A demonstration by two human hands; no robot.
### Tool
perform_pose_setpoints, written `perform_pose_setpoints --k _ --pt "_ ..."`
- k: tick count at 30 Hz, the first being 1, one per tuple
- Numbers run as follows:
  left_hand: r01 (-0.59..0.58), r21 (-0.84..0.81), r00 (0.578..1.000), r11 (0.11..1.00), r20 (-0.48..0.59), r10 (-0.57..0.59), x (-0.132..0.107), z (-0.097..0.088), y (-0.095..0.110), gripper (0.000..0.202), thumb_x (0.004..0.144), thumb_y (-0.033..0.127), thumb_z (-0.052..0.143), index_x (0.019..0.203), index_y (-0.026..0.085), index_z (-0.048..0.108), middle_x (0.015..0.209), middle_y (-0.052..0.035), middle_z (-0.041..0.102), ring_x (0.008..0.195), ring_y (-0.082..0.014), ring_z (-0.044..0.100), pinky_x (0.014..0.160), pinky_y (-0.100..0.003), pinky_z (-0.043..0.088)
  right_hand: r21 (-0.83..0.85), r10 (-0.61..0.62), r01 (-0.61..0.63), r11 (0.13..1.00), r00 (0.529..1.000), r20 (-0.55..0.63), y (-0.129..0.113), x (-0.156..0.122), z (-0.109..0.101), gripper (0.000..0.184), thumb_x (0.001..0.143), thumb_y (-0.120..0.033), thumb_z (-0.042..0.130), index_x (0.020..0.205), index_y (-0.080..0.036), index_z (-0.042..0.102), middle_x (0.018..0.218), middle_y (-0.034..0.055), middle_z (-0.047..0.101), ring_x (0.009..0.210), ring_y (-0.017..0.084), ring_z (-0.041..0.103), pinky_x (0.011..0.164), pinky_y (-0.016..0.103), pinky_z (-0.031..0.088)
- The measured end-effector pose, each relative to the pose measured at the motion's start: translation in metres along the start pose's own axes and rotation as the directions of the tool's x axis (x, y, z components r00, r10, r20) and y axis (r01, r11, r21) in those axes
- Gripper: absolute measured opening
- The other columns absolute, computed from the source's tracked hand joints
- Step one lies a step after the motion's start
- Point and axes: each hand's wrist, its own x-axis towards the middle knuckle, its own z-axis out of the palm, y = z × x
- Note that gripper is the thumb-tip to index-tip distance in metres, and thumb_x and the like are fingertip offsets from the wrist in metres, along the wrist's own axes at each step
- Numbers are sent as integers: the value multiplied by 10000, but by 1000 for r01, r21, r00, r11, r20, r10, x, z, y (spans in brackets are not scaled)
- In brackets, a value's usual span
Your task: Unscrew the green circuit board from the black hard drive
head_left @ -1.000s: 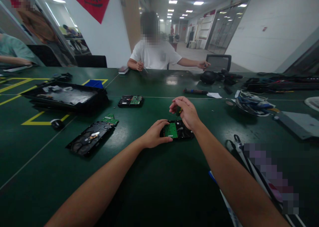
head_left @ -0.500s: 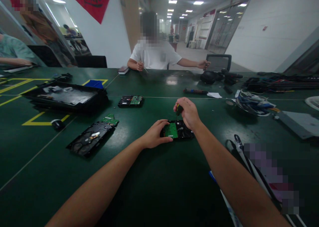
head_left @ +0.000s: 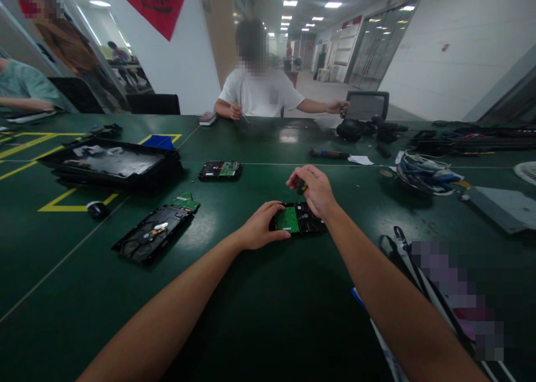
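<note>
On the green table in front of me lies a black hard drive with a green circuit board showing. My left hand grips its left end between thumb and fingers. Above the drive, my right hand is closed around a small screwdriver with a yellow and dark handle, held upright. Its thin shaft points down at the drive; the tip is too small to make out. Another hard drive lies farther off, and a larger black drive-like unit with a loose green board rests to the left.
Black trays are stacked at the left, near a computer mouse. Cables, a grey metal box and a lanyard lie at the right. Across the table sits a person in a white shirt.
The fingers of my right hand have shifted and opened slightly around the screwdriver handle. My left hand and the hard drive stay where they were.
</note>
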Motion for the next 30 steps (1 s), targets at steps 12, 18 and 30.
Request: perform_pose_setpoints --k 12,18,30 --pt "-1 1 1000 1000 3 1 0 1 -2 770 814 577 739 1430 198 477 1509 -169 455 1416 -336 448 1186 -519 396 72 -10 9 997 1000 9 4 3 -3 373 898 -563 614 749 -224 651 675 -13 578 624 129 563 614 282 459" --pt "6 -4 1000 1000 7 -6 -1 0 0 767 819 567 739 1443 215 467 1515 -165 448 1412 -339 454 1177 -527 404 13 -3 3 1000 1000 -7 3 0 -1 231 839 -407 740 767 -235 602 703 -32 639 659 126 602 682 281 481" --pt "12 -10 1000 1000 8 -12 0 0 0 773 817 577 741 1439 202 476 1514 -174 450 1418 -336 448 1188 -516 395 -6 -9 9 1000 1000 -7 6 1 -4 267 857 -431 745 750 -228 607 726 -13 675 700 139 636 703 285 492"
